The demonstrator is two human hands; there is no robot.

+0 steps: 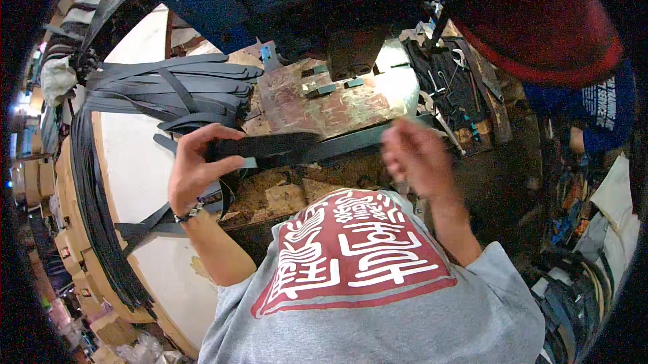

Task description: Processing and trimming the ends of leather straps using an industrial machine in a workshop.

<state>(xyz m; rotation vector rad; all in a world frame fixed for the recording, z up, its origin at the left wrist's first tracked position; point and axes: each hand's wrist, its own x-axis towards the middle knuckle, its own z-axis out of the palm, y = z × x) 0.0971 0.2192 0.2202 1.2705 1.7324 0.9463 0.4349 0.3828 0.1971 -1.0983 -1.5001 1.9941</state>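
Note:
My left hand (pixel 205 161) grips the near end of a stack of dark, flat strips (pixel 263 147), thumb below and fingers above. The strips reach right towards a long grey-green bar or strip (pixel 349 142) along the front edge of a worn metal plate (pixel 283 91). By the right part of that bar is my right hand (pixel 417 156), blurred, with its fingers curled; whether anything is in it cannot be told. Small green blocks (pixel 324 89) lie on the plate, below a dark machine part (pixel 354 53).
Many grey strips (pixel 167 83) lie on a white-topped table (pixel 126 146) at the left, some hanging over its edge. Wrenches (pixel 440 116) and other hand tools lie on a dark cloth at the right. A large red round part (pixel 547 35) is at the upper right, with a person's blue garment (pixel 607 106) beyond.

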